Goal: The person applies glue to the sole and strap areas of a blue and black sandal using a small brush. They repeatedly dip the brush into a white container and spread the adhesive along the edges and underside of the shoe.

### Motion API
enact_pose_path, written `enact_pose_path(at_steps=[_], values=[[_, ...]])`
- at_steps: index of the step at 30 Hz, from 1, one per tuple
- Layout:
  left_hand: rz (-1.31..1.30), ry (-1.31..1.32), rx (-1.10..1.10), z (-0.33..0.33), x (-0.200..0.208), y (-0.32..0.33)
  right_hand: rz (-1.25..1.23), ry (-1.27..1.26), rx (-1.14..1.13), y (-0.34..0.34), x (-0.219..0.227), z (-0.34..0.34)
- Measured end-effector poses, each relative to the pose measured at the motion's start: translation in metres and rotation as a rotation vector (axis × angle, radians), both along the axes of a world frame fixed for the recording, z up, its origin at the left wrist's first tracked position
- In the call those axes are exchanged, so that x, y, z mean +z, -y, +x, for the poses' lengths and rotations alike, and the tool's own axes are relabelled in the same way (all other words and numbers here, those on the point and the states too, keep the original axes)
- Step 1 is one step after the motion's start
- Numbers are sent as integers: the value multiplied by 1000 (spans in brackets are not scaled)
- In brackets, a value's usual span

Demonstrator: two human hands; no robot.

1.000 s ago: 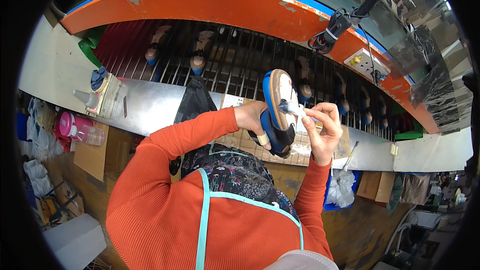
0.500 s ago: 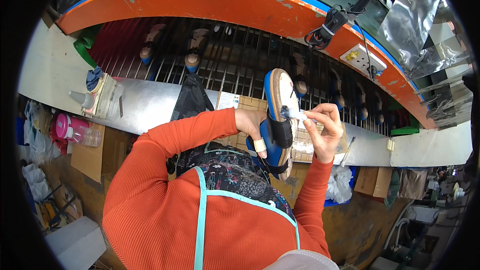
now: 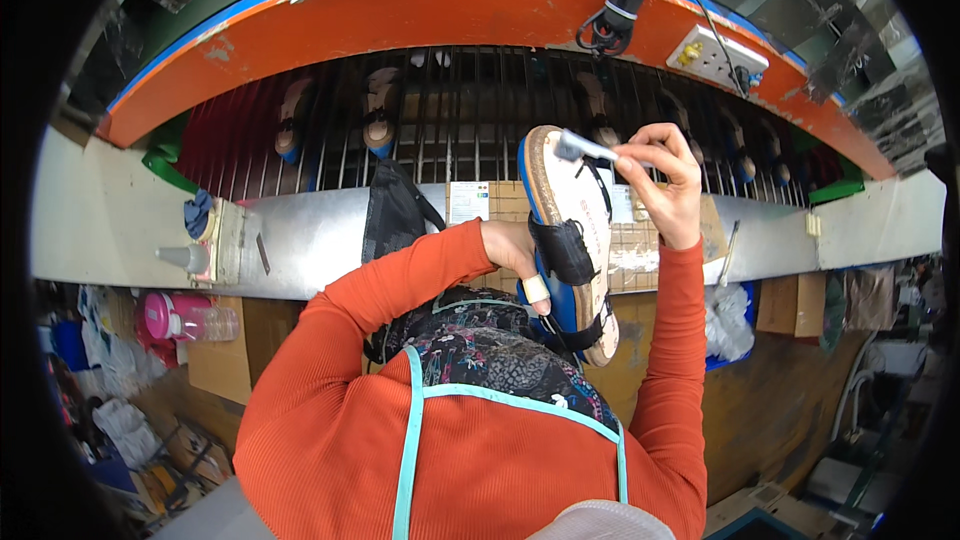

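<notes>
My left hand (image 3: 515, 252), with pale tape round the thumb, grips a sandal (image 3: 592, 215) by its side, around the middle. The sandal is tilted upward, its pale sole surface and cork-coloured edge facing right. Black straps (image 3: 566, 252) cross it, and a blue form shows along its left side. My right hand (image 3: 668, 185) pinches a small brush (image 3: 592, 148) with a whitish handle between thumb and fingers. Its dark grey head lies at the upper end of the sandal; whether it touches the surface I cannot tell.
Beyond a metal ledge (image 3: 300, 230), more sandals (image 3: 380, 110) lie on a rack of bars (image 3: 480, 130) under an orange beam (image 3: 450, 10). On the ledge are a black cloth-like piece (image 3: 392, 210) and a thin stick (image 3: 729, 252). A grey cone (image 3: 183, 258) stands at left.
The brush has moved from near the strap up to the sandal's upper end, with my right hand rising. The sandal has turned slightly, showing more of its pale surface. The whole view has shifted.
</notes>
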State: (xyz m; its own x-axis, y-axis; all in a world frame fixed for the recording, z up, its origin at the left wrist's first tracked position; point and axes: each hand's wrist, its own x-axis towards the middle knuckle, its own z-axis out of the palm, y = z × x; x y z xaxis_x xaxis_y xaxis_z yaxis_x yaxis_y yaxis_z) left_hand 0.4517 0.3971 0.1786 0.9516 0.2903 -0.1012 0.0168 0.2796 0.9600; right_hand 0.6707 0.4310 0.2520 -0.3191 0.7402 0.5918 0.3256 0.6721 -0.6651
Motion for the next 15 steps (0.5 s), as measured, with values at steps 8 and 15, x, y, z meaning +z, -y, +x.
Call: enact_pose_path(at_steps=[8, 15], values=[[166, 232, 290, -18, -46, 2, -198, -121, -220, 69, -78, 33], [127, 424, 425, -64, -49, -6, -660, 267, -868, 133, -184, 65]])
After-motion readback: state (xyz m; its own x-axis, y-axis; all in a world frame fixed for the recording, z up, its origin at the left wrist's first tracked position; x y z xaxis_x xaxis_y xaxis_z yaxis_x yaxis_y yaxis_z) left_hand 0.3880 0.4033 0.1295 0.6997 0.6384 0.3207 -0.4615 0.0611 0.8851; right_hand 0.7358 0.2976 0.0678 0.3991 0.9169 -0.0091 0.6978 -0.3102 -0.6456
